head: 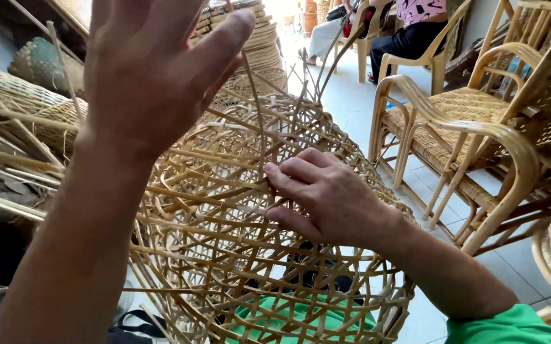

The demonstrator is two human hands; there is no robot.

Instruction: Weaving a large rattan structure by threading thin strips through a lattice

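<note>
Two hands work on one big open-weave cane basket that lies across the person's lap, with its long side running from near the body up and away toward the top of the view. On the left, behind the raised arm, lie a pile of loose cane strips and a few finished woven baskets; I cannot tell what is inside them. The left hand is lifted above the far end of the basket, fingers spread and bent a little, and a thin upright cane strand stands just beside its pointing finger; I cannot tell if the hand pinches the strand. Lower down and nearer the body, the right hand lies flat on the weave with its fingers close together, pressing on the crossed strips, so this hand is the one touching the basket. The basket has nothing in it; green cloth shows through its holes. To the right stands a cane armchair, well apart from the hands, and far behind it a person sits on another chair.
</note>
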